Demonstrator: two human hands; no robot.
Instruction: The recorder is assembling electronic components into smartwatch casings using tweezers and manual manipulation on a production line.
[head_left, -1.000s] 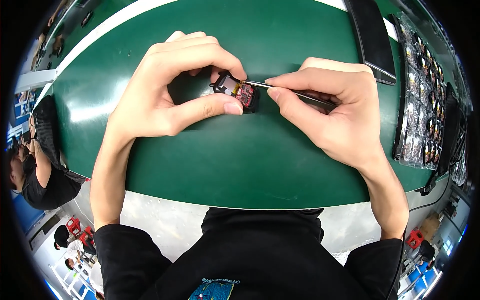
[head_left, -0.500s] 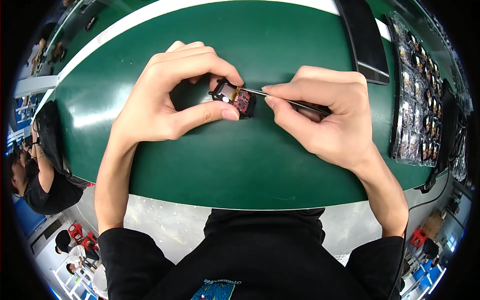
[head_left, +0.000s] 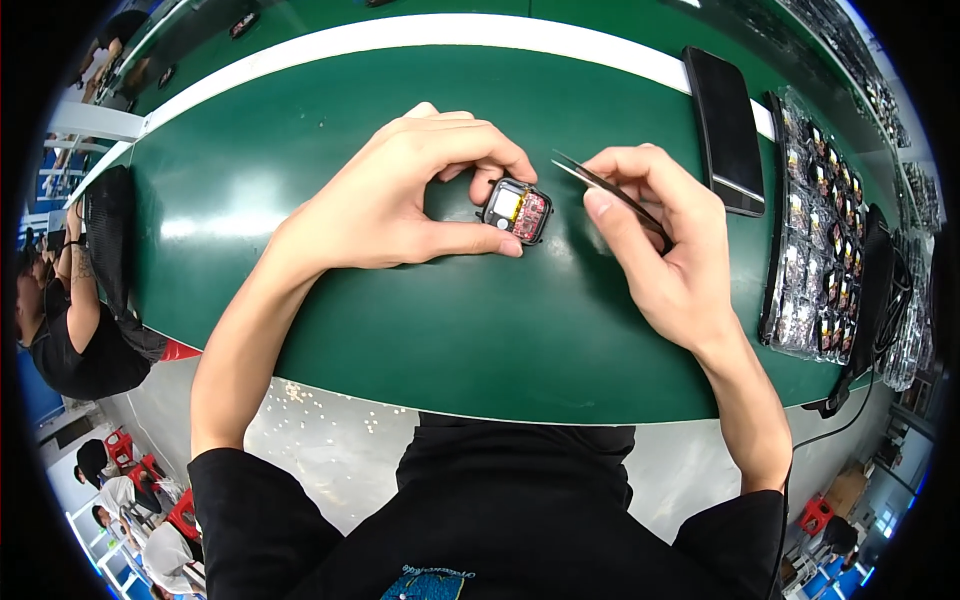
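Between its thumb and fingers, my left hand [head_left: 400, 195] grips a small black smartwatch case [head_left: 517, 212] by its edges. The case is open at the back, with a red circuit board, a strip of yellow tape and a silver battery-like block showing inside. To its right, my right hand [head_left: 665, 225] is closed around a pair of metal tweezers [head_left: 610, 187]. The tweezers' tips are slightly apart, point up and left, and stay clear of the case.
A black phone-like slab [head_left: 725, 130] lies at the back right. Beside it, a clear plastic tray [head_left: 770, 290] holds several similar small watch parts. A black mesh bag [head_left: 103, 240] hangs at the table's left edge, near a seated person [head_left: 85, 330]. Cables run along the right side.
The tweezers have come away from the watch case, and their tips have spread apart. My left hand and the case sit further right in the view, with the case turned slightly.
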